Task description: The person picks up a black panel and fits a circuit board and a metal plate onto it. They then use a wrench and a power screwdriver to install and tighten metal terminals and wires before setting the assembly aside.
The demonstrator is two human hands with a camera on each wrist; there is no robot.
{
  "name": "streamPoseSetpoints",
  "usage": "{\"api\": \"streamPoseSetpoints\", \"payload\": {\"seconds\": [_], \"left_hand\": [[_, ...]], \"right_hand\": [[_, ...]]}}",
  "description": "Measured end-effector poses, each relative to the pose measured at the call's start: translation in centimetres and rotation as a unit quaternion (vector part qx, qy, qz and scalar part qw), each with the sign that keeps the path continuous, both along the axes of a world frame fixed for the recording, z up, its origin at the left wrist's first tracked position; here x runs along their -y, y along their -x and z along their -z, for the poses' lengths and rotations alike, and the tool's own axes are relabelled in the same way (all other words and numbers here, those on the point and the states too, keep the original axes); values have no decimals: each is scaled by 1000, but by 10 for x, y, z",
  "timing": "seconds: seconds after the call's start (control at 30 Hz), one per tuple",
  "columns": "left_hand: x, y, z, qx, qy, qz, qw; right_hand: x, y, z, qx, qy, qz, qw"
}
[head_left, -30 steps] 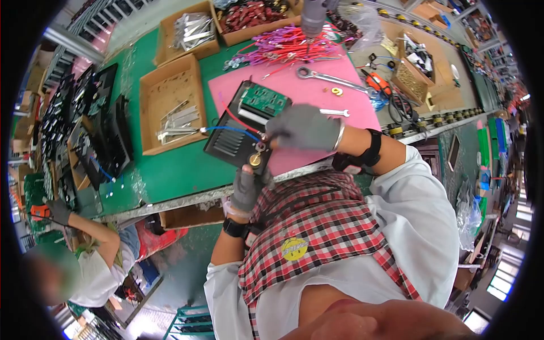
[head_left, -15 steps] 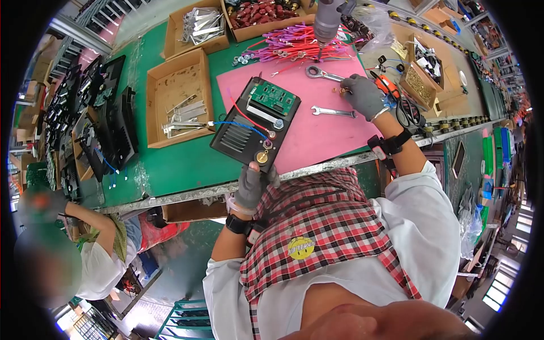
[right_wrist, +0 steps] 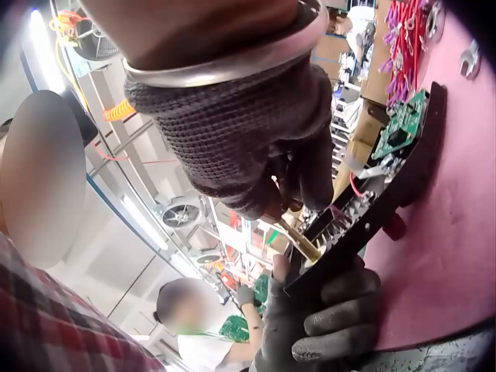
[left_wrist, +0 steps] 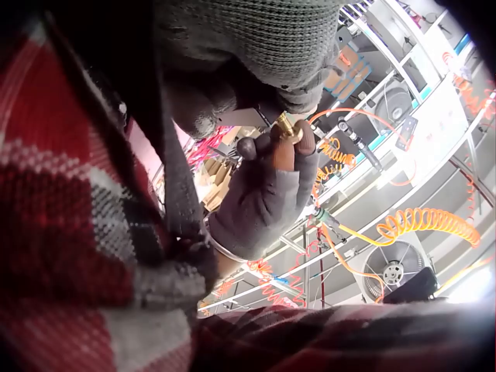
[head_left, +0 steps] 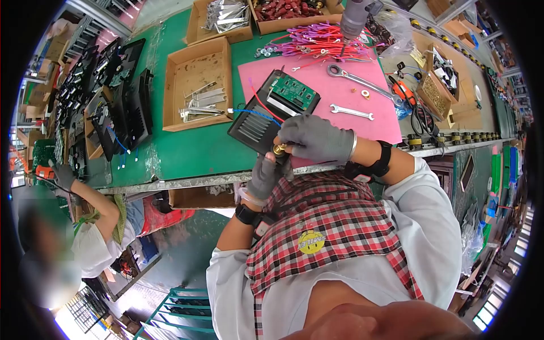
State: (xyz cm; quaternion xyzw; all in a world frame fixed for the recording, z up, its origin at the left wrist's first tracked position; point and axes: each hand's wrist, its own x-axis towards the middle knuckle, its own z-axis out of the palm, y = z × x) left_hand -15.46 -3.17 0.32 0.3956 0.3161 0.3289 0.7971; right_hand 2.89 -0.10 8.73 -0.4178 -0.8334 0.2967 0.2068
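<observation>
A black slotted panel (head_left: 253, 126) carrying a green circuit board (head_left: 292, 92) lies tilted on the pink mat, its near corner over the table edge. My left hand (head_left: 264, 180) grips that corner; in the right wrist view the left hand (right_wrist: 325, 322) has its fingers curled under the panel. My right hand (head_left: 318, 139) is above the same corner, its fingertips pinching a small brass part at the brass post (right_wrist: 305, 246). In the left wrist view the right hand (left_wrist: 260, 203) holds the brass piece (left_wrist: 288, 129) between fingers and thumb. Red and blue wires run along the panel.
A ratchet wrench (head_left: 362, 81), an open-end wrench (head_left: 352, 111) and small brass parts (head_left: 365, 94) lie on the mat. Cardboard boxes (head_left: 170, 96), red wires (head_left: 323, 42) and a hanging driver (head_left: 354, 20) stand beyond. Scissors (head_left: 420, 120) lie at the right.
My right hand left the panel, reached the small brass parts on the mat, and is back at the panel's near corner with a brass part. The left hand keeps its grip.
</observation>
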Motion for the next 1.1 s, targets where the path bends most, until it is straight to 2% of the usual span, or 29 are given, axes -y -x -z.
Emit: {"api": "streamPoseSetpoints", "payload": {"seconds": [0.07,0.17,0.27,0.3,0.43,0.53,0.63,0.73,0.83,0.93,1.03,1.1], "left_hand": [[0,0,2,2,7,-3,1000],[2,-2,-9,-26,-11,-18,999],[1,-1,-7,-8,-6,-9,1000],[1,-1,-7,-4,-10,-5,1000],[-1,-2,-5,4,-20,6,1000],[-1,0,-1,14,-6,12,1000],[0,0,-1,3,-14,8,1000],[1,1,-1,-26,-3,-8,1000],[1,0,-2,-10,2,-3,1000],[-1,1,0,20,8,11,1000],[-1,1,0,24,14,6,1000],[-1,0,0,21,12,1,1000]], "right_hand": [[-1,3,2,23,16,10,1000],[1,2,1,121,25,31,992],[2,-13,7,30,24,35,999],[4,-14,7,-30,1,82,996],[11,-7,-1,37,82,45,995],[6,-15,11,-55,16,87,995],[10,-4,12,-61,21,48,997],[2,-13,11,9,82,47,995],[8,0,6,-42,110,66,991],[10,6,15,-34,76,66,994],[4,5,15,-48,14,15,999],[-2,3,18,-50,18,-12,998]]}}
